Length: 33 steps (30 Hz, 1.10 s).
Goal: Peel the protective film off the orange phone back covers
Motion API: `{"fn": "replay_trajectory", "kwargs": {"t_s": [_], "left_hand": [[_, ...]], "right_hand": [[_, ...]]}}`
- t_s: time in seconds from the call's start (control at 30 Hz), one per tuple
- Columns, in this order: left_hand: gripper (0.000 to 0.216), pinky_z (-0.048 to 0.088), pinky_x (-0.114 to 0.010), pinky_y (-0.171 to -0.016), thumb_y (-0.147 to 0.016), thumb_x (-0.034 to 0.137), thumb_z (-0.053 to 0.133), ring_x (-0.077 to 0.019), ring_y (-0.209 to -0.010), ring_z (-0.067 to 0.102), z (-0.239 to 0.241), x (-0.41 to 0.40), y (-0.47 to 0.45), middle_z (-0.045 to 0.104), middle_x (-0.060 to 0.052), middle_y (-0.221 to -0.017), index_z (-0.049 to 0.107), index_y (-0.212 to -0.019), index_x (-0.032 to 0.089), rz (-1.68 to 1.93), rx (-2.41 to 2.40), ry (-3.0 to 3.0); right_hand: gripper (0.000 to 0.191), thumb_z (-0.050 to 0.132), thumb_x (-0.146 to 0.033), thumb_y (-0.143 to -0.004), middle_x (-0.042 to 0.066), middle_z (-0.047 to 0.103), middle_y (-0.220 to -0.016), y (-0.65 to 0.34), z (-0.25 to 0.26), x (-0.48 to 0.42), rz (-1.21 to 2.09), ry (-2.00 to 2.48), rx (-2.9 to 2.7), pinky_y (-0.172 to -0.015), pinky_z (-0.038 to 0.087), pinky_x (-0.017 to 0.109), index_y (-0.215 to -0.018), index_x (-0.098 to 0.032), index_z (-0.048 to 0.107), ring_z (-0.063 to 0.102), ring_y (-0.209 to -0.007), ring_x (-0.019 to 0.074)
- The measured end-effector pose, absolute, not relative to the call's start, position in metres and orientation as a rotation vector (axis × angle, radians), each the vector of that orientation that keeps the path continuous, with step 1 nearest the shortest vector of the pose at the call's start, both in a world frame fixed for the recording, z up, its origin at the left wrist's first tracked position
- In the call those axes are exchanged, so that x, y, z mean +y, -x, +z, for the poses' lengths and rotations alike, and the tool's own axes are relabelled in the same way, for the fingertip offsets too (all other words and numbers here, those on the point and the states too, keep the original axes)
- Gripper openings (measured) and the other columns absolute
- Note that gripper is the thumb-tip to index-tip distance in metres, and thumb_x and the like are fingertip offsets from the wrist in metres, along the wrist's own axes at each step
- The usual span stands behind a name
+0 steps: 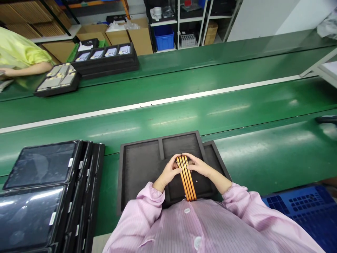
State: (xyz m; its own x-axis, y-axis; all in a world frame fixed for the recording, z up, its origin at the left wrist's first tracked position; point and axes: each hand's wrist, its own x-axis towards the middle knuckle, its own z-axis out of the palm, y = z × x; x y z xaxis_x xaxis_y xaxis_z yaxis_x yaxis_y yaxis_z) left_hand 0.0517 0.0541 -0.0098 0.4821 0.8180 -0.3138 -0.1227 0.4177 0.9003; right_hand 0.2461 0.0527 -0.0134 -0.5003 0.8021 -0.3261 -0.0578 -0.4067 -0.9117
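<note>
Several thin slabs with orange edges (186, 179), like tablet or phone housings, stand on edge side by side in front of my body. My left hand (171, 171) is closed around their far end from the left, its thumb on the near side. From the right, my right hand (198, 166) grips the same end, fingertips meeting the left ones near the top. Beneath the slabs lies a black foam tray (140, 168) with divided compartments. A second black tray (214, 158) sticks out under it on the right. The slabs' broad faces are hidden from me.
Stacked trays of dark-screened tablets (44, 165) stand at the left. A blue plastic crate (302, 211) is at the lower right. Across the green belt (168, 84), a person in a yellow top (23, 52) works beside black trays (110, 65) of parts. Shelves (192, 21) stand behind.
</note>
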Motion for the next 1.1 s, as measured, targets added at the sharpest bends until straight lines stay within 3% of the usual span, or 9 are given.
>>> {"fn": "replay_trajectory", "kwargs": {"t_s": [0.3,0.83,1.1], "left_hand": [[0.07,0.045,-0.033,-0.079,-0.067,0.035,0.073,-0.0163,-0.081,0.056,-0.011,0.054,-0.05,0.057,-0.007,-0.108,0.042,-0.127,0.02,0.684,0.867,-0.99],[0.051,0.045,-0.034,-0.081,-0.07,0.025,0.069,-0.0184,-0.089,0.055,-0.013,0.055,-0.059,0.054,-0.003,-0.1,0.044,-0.114,0.02,0.722,0.937,-1.112],[0.057,0.044,-0.031,-0.073,-0.071,0.033,0.068,-0.016,-0.08,0.053,-0.014,0.055,-0.056,0.053,-0.004,-0.098,0.04,-0.118,0.02,0.689,0.918,-1.129]], "right_hand": [[0.062,0.063,-0.032,-0.074,0.004,0.051,-0.103,-0.246,-0.007,0.052,1.938,1.067,-1.266,-0.062,0.045,0.028,-0.129,-0.023,0.036,0.049,-0.068,0.0111],[0.052,0.061,-0.022,-0.071,-0.001,0.046,-0.089,-0.235,-0.008,0.051,1.745,1.21,-1.398,-0.062,0.037,0.028,-0.118,-0.021,0.038,0.043,-0.063,0.0102],[0.055,0.062,-0.023,-0.073,-0.002,0.046,-0.086,-0.236,-0.013,0.051,1.747,1.214,-1.409,-0.063,0.038,0.028,-0.121,-0.02,0.036,0.044,-0.064,0.0108]]}}
